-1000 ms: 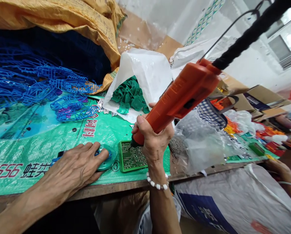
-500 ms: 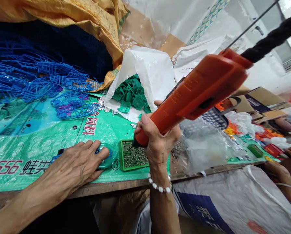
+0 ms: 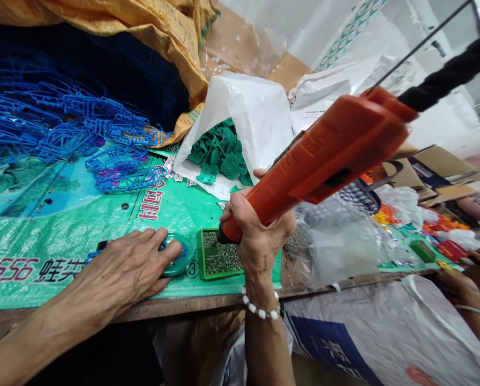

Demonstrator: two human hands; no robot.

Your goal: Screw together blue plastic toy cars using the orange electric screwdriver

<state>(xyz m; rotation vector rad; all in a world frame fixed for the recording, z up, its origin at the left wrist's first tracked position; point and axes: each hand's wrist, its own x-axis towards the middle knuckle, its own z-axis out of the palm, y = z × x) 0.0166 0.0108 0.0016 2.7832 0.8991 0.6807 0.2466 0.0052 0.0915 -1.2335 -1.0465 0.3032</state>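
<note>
My right hand (image 3: 260, 228) grips an orange electric screwdriver (image 3: 304, 166), tilted so its dark tip points down into a green tray (image 3: 202, 257). The tray holds many small metal screws (image 3: 222, 261), many of them set in a grid of holes. Whether the bit touches a screw I cannot tell. To the left of the tray, my left hand (image 3: 139, 262) is closed over a blue and teal plastic toy part (image 3: 180, 254), pressed down on the green sheet (image 3: 175, 289). Most of that part is hidden beneath my palm and fingers.
Blue plastic frames (image 3: 55, 118) spill from a yellow sack (image 3: 159, 32). Green plastic pieces (image 3: 219, 153) fill a white bag (image 3: 260, 107). Loose screws (image 3: 294, 244) lie beside clear plastic (image 3: 332, 241). At far right another person's hand (image 3: 459, 281) is at the bench.
The whole view has shifted slightly. My right hand and the screwdriver stay over the tray, and my left hand keeps its hold on the toy part.
</note>
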